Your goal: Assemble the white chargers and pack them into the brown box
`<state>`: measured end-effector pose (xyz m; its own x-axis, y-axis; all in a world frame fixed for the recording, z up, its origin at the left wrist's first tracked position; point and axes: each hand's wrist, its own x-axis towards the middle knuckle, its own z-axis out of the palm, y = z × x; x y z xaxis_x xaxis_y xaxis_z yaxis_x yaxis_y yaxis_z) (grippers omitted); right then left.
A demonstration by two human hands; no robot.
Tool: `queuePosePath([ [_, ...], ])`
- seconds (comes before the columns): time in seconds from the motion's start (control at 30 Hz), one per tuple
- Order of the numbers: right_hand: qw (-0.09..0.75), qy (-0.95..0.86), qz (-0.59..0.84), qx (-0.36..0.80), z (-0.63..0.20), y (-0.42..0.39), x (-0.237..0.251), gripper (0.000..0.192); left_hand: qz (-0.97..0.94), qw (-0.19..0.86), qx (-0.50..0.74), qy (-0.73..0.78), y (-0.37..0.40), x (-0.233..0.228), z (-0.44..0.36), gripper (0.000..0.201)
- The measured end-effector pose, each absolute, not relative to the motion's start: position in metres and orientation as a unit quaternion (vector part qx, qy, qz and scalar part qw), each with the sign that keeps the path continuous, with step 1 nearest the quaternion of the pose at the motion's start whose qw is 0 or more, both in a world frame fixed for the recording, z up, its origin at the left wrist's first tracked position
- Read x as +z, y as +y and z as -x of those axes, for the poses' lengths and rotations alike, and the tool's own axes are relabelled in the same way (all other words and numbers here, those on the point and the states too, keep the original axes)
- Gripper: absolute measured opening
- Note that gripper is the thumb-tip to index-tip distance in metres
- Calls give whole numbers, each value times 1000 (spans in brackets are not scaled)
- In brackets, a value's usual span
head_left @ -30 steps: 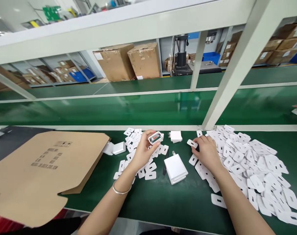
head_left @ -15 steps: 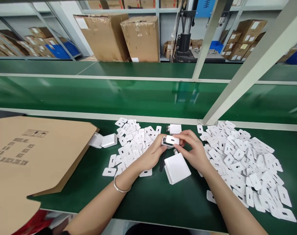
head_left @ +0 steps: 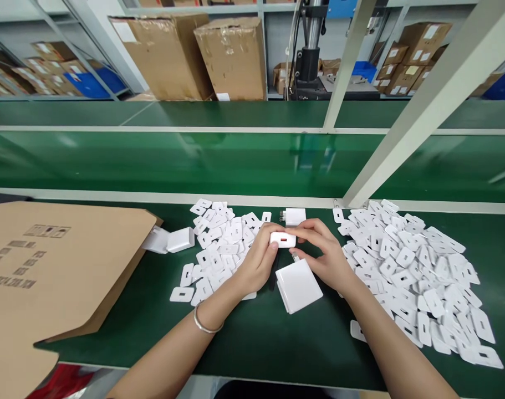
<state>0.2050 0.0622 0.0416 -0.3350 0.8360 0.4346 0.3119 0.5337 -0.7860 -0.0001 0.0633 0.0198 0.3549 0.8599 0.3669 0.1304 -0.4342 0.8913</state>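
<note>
My left hand [head_left: 258, 257] is closed around a white power charger [head_left: 282, 240], its end face turned toward me with a red slot showing in it. A white cover plate sits flush over that end. My right hand [head_left: 321, 252] curls in from the right, its index finger on the charger's upper edge and its thumb by the lower right corner. Just below lies a larger white square charger [head_left: 300, 285], partly on another white piece. Behind my hands another white charger [head_left: 295, 216] lies with its prongs pointing left. A dark strip is partly hidden under my left hand.
Loose white cover plates [head_left: 219, 244] are heaped to the left, with a bigger heap of plates [head_left: 414, 277] to the right. An open cardboard box [head_left: 81, 266] stands at left, white chargers [head_left: 180, 239] at its mouth. A slanted metal post [head_left: 402, 124] rises behind.
The cover plate, held tilted over the charger's open end before, now lies flat on it, and the red slot shows. My right fingers have spread slightly along the charger. The view has shifted slightly.
</note>
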Motion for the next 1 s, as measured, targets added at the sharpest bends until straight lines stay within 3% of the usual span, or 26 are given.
queuePosePath([
  [0.23,444,-667,389,454,-203,65,39,37,-748,321,498,299,63,18,-1,32],
  [0.5,407,-611,434,521,-198,67,40,46,-773,273,473,323,64,15,0,34],
  [0.77,440,-646,420,462,-199,67,37,41,-777,253,465,340,65,16,0,33],
  [1.0,480,-674,391,403,-199,70,39,16,-763,255,442,397,68,18,-2,29],
])
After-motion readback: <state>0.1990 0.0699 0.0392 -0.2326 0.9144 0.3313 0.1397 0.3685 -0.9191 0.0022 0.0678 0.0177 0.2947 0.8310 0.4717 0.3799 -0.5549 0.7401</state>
